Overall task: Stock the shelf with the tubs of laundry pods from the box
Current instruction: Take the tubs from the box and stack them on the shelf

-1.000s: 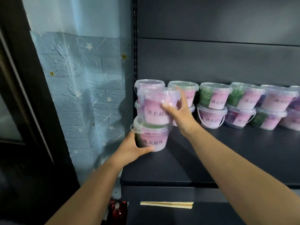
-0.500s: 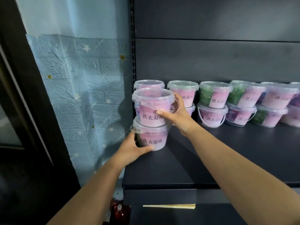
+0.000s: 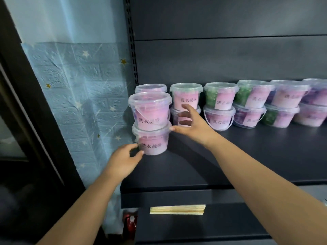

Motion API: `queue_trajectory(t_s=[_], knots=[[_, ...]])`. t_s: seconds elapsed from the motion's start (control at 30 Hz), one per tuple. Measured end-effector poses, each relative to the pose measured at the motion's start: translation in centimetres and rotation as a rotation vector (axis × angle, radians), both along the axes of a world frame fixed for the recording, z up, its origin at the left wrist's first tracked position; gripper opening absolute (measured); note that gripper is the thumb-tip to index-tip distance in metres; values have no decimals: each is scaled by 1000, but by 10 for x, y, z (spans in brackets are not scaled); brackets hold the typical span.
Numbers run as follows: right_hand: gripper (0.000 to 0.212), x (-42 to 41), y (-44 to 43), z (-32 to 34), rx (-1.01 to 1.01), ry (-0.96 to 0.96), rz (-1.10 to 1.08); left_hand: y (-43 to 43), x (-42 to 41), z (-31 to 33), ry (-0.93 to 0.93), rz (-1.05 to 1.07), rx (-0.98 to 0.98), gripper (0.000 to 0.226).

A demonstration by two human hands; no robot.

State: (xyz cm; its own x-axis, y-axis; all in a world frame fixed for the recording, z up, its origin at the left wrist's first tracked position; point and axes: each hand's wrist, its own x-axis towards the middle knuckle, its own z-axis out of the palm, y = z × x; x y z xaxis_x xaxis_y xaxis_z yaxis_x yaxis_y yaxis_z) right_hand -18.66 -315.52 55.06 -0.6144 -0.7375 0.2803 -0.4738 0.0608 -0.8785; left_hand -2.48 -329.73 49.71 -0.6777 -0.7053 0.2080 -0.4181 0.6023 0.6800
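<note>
Two clear tubs of pink laundry pods stand stacked at the left end of the dark shelf point(image 3: 230, 165): a lower tub point(image 3: 153, 143) and an upper tub point(image 3: 150, 110) on its lid. My left hand point(image 3: 123, 160) is at the lower tub's left base, fingers apart, thumb tip touching its wall. Just right of the stack my right hand point(image 3: 191, 124) hovers open, thumb near the seam between the tubs, holding nothing. Behind stands a row of stacked tubs point(image 3: 219, 105) along the shelf's back, pink, green and purple.
A shelf upright point(image 3: 131, 41) with slots borders the left end, beside a blue star-patterned wall point(image 3: 79, 94). A lower shelf holds a pale yellow flat strip point(image 3: 177, 209). A red bottle point(image 3: 131, 225) stands on the floor at the shelf's left foot.
My right hand has let go of the upper tub and drawn back to the right with fingers spread. My left hand has loosened its hold on the lower tub and slid down-left.
</note>
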Motion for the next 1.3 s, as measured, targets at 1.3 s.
queue_trajectory(t_s=[1.3], knots=[[28, -164, 847, -226, 764, -618, -1268, 781, -443, -183, -625, -1376, 132, 10]])
